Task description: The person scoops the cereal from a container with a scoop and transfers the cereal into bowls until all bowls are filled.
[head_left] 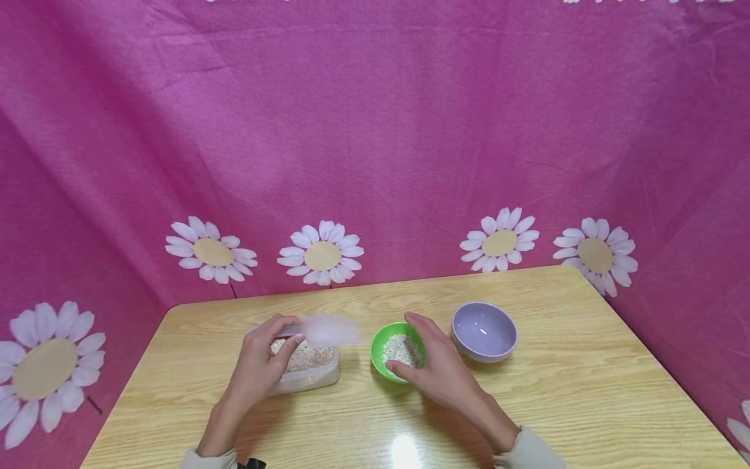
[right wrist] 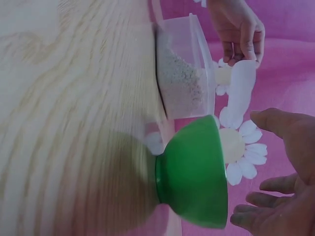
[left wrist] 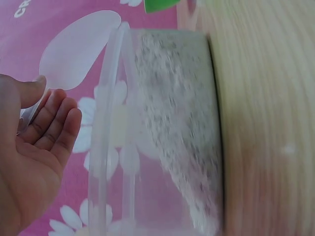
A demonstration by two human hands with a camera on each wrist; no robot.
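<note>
My left hand (head_left: 260,358) pinches the handle of a translucent white scoop (head_left: 331,331) between thumb and fingers. The scoop is held above a clear plastic container (head_left: 316,379), its blade reaching past the right side toward a green bowl (head_left: 377,348). Pale flakes, like oats (left wrist: 170,108), lie sloped inside the container in the left wrist view. More flakes (head_left: 401,350) sit in the green bowl. Over that bowl's right side hovers my right hand (head_left: 445,371), thumb and fingers spread. In the right wrist view, a gap shows between its fingers (right wrist: 268,199) and the bowl's rim.
A purple bowl (head_left: 483,329) stands just behind and right of my right hand, with nothing visible in it. Everything rests on a light wood-grain table (head_left: 574,391). A pink cloth (head_left: 375,143) with daisies hangs behind and at both sides.
</note>
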